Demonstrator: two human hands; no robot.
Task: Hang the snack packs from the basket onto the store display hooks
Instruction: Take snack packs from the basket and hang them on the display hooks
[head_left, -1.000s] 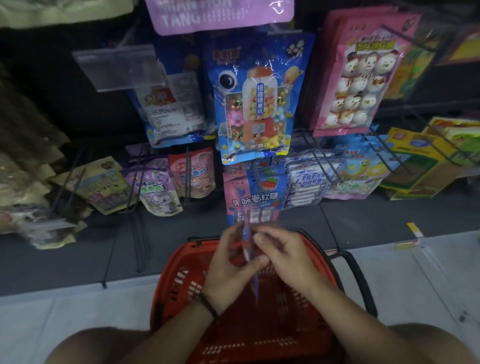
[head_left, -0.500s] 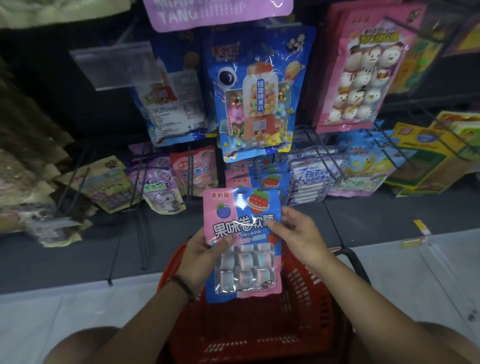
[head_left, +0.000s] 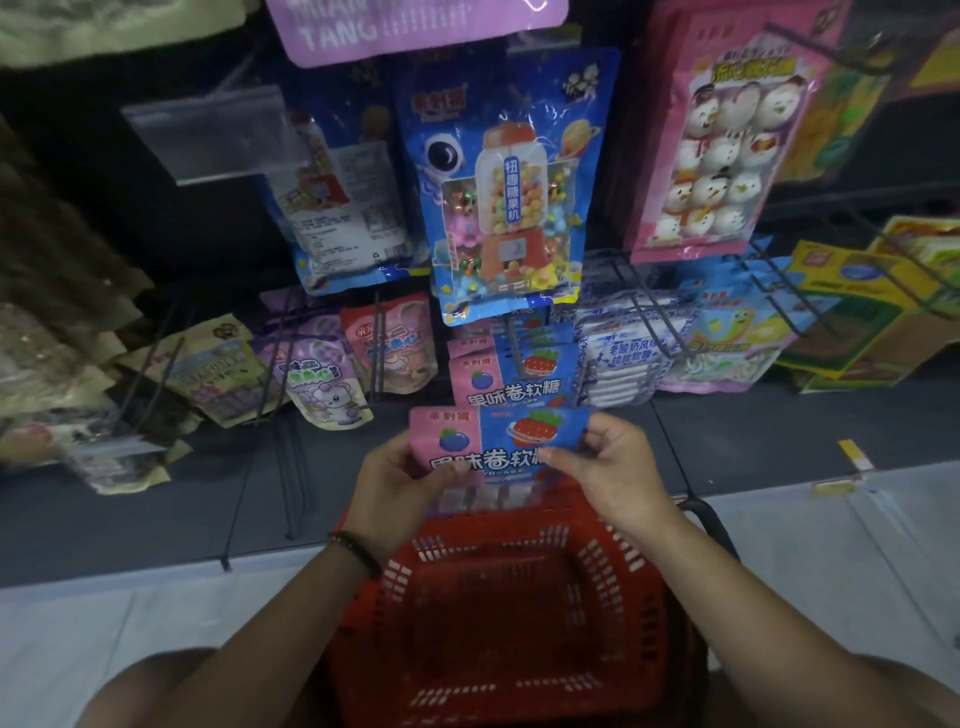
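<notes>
Left grip (head_left: 400, 480) and right grip (head_left: 615, 467) hold one snack pack (head_left: 498, 434) between them, each closed on one side edge. The left thumb lies on the pink front near the blueberry picture. The right thumb presses on the blue front beside the strawberry picture. The other fingers of both grips are behind the pack and do not show.

The pack is in the air, front to the camera, its top leaning away toward the shelf. It is above the far rim of the red basket (head_left: 613, 571), which stands on the floor between the person's knees. The lower part of the pack shows only unclearly, between the hands.

Just beyond the pack, several packs of the same kind (head_left: 514, 387) hang on a black wire hook (head_left: 515, 353). The held pack is near them, but I cannot tell if it touches them. Higher up hangs a blue gumball pack (head_left: 509, 182), and to its right a pink snowman pack (head_left: 722, 130). A dark bracelet (head_left: 358, 551) is on the left wrist.
</notes>
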